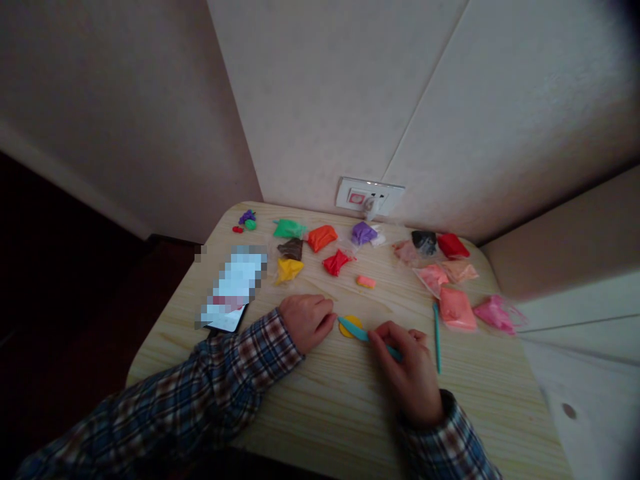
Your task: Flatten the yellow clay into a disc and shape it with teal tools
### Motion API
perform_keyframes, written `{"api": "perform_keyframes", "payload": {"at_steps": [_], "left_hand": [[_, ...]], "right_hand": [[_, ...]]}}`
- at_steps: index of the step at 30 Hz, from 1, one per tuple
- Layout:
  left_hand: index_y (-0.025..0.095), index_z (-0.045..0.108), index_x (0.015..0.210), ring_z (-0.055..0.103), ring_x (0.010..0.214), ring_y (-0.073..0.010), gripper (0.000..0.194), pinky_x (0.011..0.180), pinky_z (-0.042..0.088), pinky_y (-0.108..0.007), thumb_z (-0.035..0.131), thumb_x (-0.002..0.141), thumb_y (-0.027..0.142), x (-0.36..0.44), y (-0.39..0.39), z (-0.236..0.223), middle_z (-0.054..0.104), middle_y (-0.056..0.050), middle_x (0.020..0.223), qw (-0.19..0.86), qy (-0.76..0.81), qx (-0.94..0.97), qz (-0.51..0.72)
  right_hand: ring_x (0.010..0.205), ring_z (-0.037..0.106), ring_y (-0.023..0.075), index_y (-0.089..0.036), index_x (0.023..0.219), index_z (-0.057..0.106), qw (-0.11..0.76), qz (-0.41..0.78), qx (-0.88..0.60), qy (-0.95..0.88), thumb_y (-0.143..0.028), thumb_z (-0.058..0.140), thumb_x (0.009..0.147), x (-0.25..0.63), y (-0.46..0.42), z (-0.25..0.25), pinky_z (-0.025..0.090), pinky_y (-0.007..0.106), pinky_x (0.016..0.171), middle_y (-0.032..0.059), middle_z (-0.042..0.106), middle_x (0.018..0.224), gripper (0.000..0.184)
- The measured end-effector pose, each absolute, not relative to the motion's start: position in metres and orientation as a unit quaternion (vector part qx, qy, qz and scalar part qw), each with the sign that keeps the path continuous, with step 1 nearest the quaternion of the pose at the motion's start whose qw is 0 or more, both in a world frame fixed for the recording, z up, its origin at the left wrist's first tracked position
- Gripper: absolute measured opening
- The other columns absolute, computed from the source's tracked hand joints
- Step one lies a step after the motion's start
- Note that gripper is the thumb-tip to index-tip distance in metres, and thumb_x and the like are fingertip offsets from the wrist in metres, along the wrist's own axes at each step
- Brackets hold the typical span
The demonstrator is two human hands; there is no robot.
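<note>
Clay disc [346,332] lies on the wooden tabletop [330,407] between the two hands in the head view. It is flat, round and yellow, with a teal modelling knife [353,328] crossing over it. Right of the disc, the right hand [407,373] grips the knife; just left, the left hand [306,321] is curled, whether holding anything I cannot tell.

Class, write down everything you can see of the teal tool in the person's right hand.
The teal tool is slim and looks like smooth plastic, with a flat, blade-like end narrowing to a tip. The right hand grips it farther back, partly hiding it. It slants over the yellow disc, tip toward the left hand; whether it touches the disc is unclear.
</note>
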State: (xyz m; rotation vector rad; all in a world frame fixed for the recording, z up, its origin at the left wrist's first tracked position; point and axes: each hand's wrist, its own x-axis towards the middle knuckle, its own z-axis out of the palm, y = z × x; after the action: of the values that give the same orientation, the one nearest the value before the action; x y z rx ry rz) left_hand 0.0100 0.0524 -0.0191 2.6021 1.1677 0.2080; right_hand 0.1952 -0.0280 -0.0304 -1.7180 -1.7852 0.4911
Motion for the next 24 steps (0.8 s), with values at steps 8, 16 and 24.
{"api": "perform_keyframes", "payload": {"at_steps": [8,16,24], "left_hand": [[0.018,0.053,0.069,0.056,0.063,-0.0155,0.018,0.055,0.039,-0.025,0.047,0.084,0.025,0.0104,0.0533,-0.0217,0.057,-0.001,0.067,0.129,0.407,0.901,0.079],[0.018,0.053,0.069,0.057,0.063,-0.0163,0.018,0.054,0.039,-0.026,0.046,0.085,0.024,0.0094,0.0532,-0.0221,0.058,-0.001,0.067,0.123,0.404,0.903,0.083],[0.017,0.052,0.069,0.057,0.063,-0.0164,0.019,0.056,0.039,-0.026,0.046,0.085,0.024,0.0093,0.0532,-0.0226,0.059,-0.001,0.068,0.122,0.403,0.903,0.082]], "right_hand": [[0.054,0.05,0.0118,-0.021,0.067,0.052,0.307,0.176,-0.651,-0.672,-0.035,0.042,0.089,0.1933,-0.0276,-0.0308,0.03,0.029,0.066,-0.0052,0.058,0.057,0.028],[0.056,0.049,0.0117,-0.021,0.068,0.05,0.297,0.181,-0.644,-0.682,-0.031,0.041,0.09,0.193,-0.0278,-0.0316,0.028,0.029,0.068,-0.0056,0.056,0.058,0.026],[0.055,0.048,0.0124,-0.021,0.067,0.049,0.295,0.18,-0.643,-0.684,-0.031,0.041,0.09,0.1924,-0.0278,-0.03,0.027,0.029,0.066,-0.0053,0.055,0.057,0.027]]}}
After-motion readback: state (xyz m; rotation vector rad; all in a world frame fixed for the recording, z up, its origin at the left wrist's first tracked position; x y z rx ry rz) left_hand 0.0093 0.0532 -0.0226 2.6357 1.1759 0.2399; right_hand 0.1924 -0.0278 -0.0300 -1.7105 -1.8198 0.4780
